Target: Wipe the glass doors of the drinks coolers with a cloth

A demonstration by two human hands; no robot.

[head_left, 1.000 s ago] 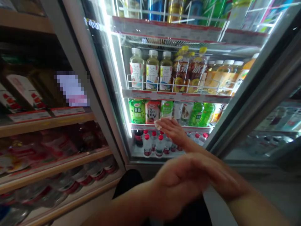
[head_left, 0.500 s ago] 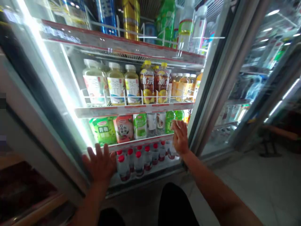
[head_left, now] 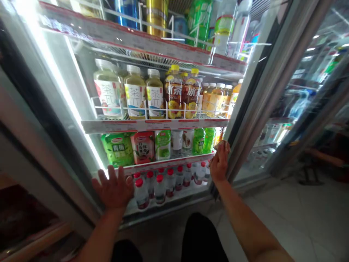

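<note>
My left hand [head_left: 114,189] is spread, fingers up, against the lower left of the drinks fridge's glass door [head_left: 174,198]. Behind its fingertips is a green drink pouch [head_left: 117,148]. My right hand [head_left: 219,163] is closed at the door's right side, pressing a small crumpled cloth [head_left: 224,145] to the glass by the frame. Most of the cloth is hidden under the fingers. Green bottles [head_left: 199,141] stand on the shelf just left of that hand, behind the glass.
Inside are shelves of tea bottles [head_left: 134,92], a red pouch [head_left: 143,147] and red-capped water bottles [head_left: 159,189]. A metal door frame [head_left: 256,98] runs along the right, with another fridge [head_left: 275,131] beyond. My knee [head_left: 203,236] is close to the door's bottom edge.
My right hand has moved right, from in front of the green bottles to the door frame, with the cloth. My left hand stays spread in nearly the same place. The view has shifted slightly closer.
</note>
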